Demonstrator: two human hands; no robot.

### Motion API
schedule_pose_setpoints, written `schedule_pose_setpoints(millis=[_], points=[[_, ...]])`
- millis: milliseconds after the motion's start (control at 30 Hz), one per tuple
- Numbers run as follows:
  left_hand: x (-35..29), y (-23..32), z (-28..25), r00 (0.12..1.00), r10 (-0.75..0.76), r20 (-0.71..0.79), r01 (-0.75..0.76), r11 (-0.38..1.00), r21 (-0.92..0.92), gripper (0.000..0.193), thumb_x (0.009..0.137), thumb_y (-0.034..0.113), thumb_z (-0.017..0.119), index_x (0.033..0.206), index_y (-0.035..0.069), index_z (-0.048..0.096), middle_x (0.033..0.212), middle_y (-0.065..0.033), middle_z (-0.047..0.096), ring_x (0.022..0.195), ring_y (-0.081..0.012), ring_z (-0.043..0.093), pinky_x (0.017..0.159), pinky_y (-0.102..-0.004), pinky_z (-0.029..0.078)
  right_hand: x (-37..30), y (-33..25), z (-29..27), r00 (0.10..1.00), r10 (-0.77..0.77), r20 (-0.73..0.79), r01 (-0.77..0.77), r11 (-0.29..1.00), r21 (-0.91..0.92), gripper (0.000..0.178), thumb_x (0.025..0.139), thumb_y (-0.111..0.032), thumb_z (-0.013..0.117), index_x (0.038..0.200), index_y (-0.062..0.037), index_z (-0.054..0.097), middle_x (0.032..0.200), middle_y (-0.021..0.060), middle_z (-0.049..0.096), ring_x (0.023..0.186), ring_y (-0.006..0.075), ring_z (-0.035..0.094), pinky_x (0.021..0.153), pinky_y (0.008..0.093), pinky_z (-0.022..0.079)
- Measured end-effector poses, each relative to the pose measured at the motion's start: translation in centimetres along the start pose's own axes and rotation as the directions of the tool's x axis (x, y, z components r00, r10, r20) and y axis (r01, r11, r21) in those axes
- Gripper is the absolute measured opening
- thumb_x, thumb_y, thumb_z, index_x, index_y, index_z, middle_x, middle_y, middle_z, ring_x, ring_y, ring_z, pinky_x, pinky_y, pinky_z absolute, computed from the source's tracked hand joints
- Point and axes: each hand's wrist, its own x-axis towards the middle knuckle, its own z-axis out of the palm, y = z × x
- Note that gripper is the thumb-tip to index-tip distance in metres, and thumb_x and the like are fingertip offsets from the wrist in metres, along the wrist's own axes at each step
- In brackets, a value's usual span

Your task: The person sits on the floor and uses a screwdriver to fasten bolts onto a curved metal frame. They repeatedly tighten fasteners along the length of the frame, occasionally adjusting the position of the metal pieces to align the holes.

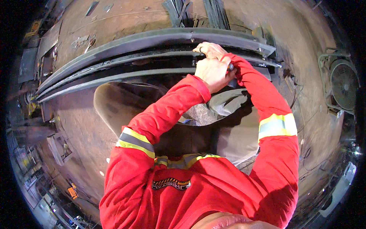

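A long dark steel beam [152, 38] with a flanged edge lies across in front of me. Two slimmer steel bars [126, 76] run along its near side. My left hand [212, 72] is closed around a dark tool handle [230, 66], whose rounded end sticks out on the right; the tool's kind is hidden. Just beyond it, my right hand [209, 49] curls its fingers down between the beam and the bars. What those fingers grip cannot be made out. A bolt [192, 40] stands on the beam close to the right hand. Dark hardware [194, 61] shows left of my hands.
Bundles of dark metal strips [216, 14] lie on the floor [126, 23] beyond the beam. A caged floor fan [343, 82] stands at the right. Cables run over the floor there. Metal parts and a wooden frame [60, 149] lie along the left. My bent legs [118, 101] are close to the bars.
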Motion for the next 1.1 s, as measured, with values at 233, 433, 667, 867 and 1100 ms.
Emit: schedule_pose_setpoints(millis=[233,433,667,867,1100], points=[[-0.9,0.4,3.2,1.000,-0.013,0.012,0.014,1.000,-0.012,0.040,0.081,0.041,0.062,0.104,0.009,0.054,0.078,-0.0214,0.058,0.067,-0.0368,0.061,0.054,-0.0441,0.051,2.5,-1.8,-4.2,0.872,0.174,0.457,-0.206,0.978,0.021,0.045,0.068,-0.008,0.062,0.112,-0.0004,0.060,0.110,0.0145,0.058,0.107,0.0297,0.056,0.093,0.0358,0.043],[0.2,1.3,4.8,0.998,-0.058,0.021,0.057,0.997,0.045,0.036,0.080,0.036,0.062,0.103,0.009,0.059,0.086,-0.0218,0.058,0.077,-0.0371,0.061,0.061,-0.0424,0.053,3.6,-2.6,-3.9,0.869,0.231,0.438,-0.234,0.971,-0.048,0.051,0.063,-0.026,0.071,0.103,0.0035,0.059,0.099,0.0194,0.062,0.096,0.0316,0.060,0.085,0.0366,0.047],[1.4,0.9,10.7,0.995,-0.063,0.076,0.058,0.997,0.059,0.030,0.083,0.035,0.055,0.105,0.015,0.061,0.102,-0.0073,0.065,0.090,-0.0259,0.063,0.069,-0.0395,0.052,3.1,-5.3,-3.1,0.893,0.343,0.291,-0.253,0.918,-0.305,0.058,0.053,-0.035,0.084,0.091,0.0030,0.063,0.093,0.0207,0.064,0.090,0.0358,0.062,0.080,0.0406,0.048],[1.8,-0.3,15.4,0.963,0.027,-0.270,-0.085,0.975,-0.207,0.031,0.086,0.033,0.049,0.111,0.016,0.058,0.118,-0.0073,0.058,0.110,-0.0280,0.054,0.094,-0.0445,0.042,3.3,-6.9,-2.7,0.916,0.310,0.254,-0.192,0.896,-0.400,0.057,0.050,-0.039,0.085,0.082,0.0031,0.064,0.087,0.0206,0.063,0.086,0.0385,0.061,0.076,0.0437,0.049],[1.0,0.1,15.5,0.989,0.073,-0.128,-0.101,0.970,-0.222,0.027,0.084,0.030,0.050,0.104,0.015,0.060,0.111,-0.0079,0.058,0.106,-0.0281,0.055,0.090,-0.0444,0.043,2.0,-6.0,0.0,0.990,0.128,0.056,-0.080,0.847,-0.525,0.052,0.052,-0.037,0.083,0.083,-0.0015,0.062,0.089,0.0139,0.062,0.089,0.0309,0.060,0.079,0.0406,0.048]])
